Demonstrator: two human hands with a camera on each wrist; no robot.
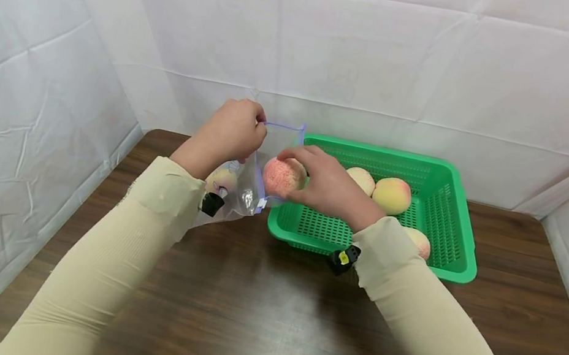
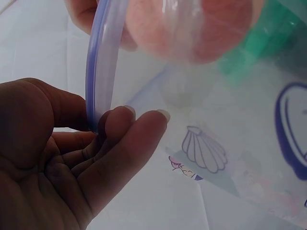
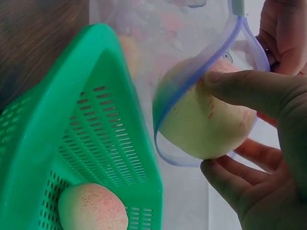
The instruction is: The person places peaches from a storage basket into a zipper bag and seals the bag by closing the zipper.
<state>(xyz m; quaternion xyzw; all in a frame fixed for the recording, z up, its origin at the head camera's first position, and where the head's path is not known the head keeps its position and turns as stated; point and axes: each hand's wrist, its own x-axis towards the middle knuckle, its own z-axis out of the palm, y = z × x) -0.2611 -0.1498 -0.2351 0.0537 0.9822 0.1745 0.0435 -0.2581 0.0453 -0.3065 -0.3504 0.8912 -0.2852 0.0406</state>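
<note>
My left hand [image 1: 236, 129] pinches the purple-edged rim of a clear zip bag [image 2: 254, 110] between thumb and fingers, and the bag's mouth gapes toward the basket. My right hand [image 1: 325, 181] grips a pink and yellow peach [image 3: 211, 120] with its thumb on one side and fingertips on the other. This peach sits partly inside the bag's mouth, the purple rim crossing it in the right wrist view. Another peach [image 1: 221, 180] lies lower in the bag, partly covered by the left wrist. A white slider [image 1: 261, 203] hangs at the rim's near corner.
A green slotted basket [image 1: 455, 229] stands right of the bag, under my right forearm. In it lie several peaches, among them a yellow-pink one [image 1: 392, 196] and one partly behind the sleeve [image 1: 419, 242]. White cloth [image 1: 350, 45] walls off the dark wooden table [image 1: 239, 319].
</note>
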